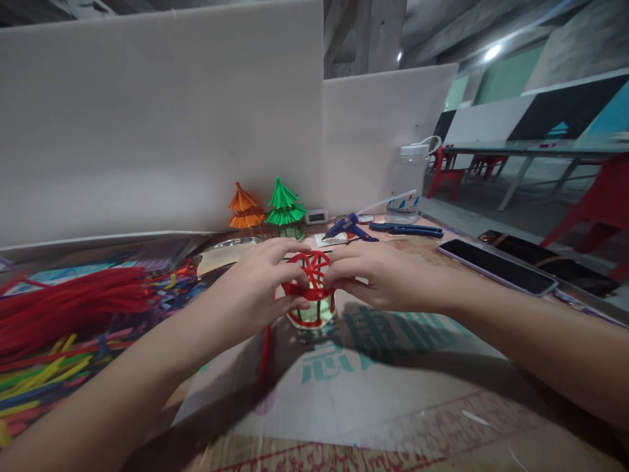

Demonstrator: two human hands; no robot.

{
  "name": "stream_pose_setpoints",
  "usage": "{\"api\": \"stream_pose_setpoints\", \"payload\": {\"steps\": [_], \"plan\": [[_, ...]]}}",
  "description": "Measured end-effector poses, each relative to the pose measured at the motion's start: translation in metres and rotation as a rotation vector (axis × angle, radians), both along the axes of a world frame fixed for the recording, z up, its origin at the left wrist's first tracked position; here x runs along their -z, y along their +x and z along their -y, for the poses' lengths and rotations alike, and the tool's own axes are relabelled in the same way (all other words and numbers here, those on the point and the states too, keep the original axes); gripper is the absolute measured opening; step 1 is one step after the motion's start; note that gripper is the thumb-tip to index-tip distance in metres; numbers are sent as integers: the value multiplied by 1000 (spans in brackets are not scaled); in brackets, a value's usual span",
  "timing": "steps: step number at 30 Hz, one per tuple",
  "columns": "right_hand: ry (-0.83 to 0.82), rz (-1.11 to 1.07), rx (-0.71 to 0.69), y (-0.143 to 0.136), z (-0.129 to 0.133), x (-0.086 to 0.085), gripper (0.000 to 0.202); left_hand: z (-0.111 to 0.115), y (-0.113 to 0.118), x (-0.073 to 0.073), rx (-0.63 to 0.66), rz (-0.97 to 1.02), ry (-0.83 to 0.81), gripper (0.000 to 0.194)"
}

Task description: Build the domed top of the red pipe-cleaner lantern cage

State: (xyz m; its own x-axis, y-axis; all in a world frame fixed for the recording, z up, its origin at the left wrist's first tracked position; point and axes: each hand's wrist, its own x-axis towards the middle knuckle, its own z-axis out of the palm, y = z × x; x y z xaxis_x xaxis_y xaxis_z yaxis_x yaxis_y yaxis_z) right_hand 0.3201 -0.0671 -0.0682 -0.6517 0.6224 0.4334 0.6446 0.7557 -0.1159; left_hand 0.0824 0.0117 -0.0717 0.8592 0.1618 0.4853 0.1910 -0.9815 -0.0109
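A small red pipe-cleaner frame [318, 295] with dark uprights and a spoked top stands on the cardboard sheet in front of me. My left hand [275, 282] grips its left side, the thumb low and the fingers bent over the upper ring. From the other side my right hand [361, 272] pinches the upper ring, its fingers curled against the edge. Part of the frame is hidden behind my fingers. One red pipe cleaner [266, 354] runs down toward me, left of the frame.
Red pipe cleaners [73, 305] and coloured pieces lie at left. Behind stand an orange tower [244, 210], a green tower [285, 206], a blue glue gun [348, 226], pliers [405, 229] and a plastic bottle [407, 183]. A phone [496, 265] lies at right.
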Motion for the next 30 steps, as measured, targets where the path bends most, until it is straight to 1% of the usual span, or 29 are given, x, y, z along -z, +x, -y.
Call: {"api": "stream_pose_setpoints", "payload": {"steps": [3, 8, 10, 12, 14, 19, 21, 24, 25, 26, 27, 28, 29, 30], "plan": [[3, 7, 0, -2, 2, 2, 23, 8, -3, -4, -29, -16, 1, 9], [63, -1, -79, -7, 8, 5, 24, 18, -2, -7, -103, 10, -118, 19], [69, -1, -98, -9, 10, 4, 25, 18, -1, -6, -96, -10, -179, 29], [64, 11, -87, -9, 12, 2, 26, 17, 1, -5, -69, -39, -246, 37], [58, 24, -71, -9, 12, 1, 24, 16, 2, -4, -50, -54, -293, 38], [80, 57, -46, -7, 10, 3, 22, 19, 5, -4, -68, -43, -361, 36], [150, 72, -25, -7, 9, 4, 22, 20, 6, -3, -78, -36, -385, 33], [402, 61, 65, -10, 10, 6, 20, 18, 8, 0, -131, 14, -448, 29], [490, 30, 80, -11, 12, 9, 18, 16, 9, 1, -156, 30, -478, 29], [542, -19, 76, -13, 14, 12, 15, 14, 9, 2, -183, 43, -509, 30], [543, -89, 55, -14, 16, 17, 13, 12, 9, 4, -209, 48, -541, 31], [482, -177, 34, -15, 18, 23, 12, 9, 9, 5, -231, 49, -570, 32], [374, -275, 29, -17, 19, 31, 13, 6, 9, 7, -250, 49, -593, 34], [229, -379, 59, -18, 20, 40, 17, 4, 8, 8, -264, 52, -612, 35]]}}
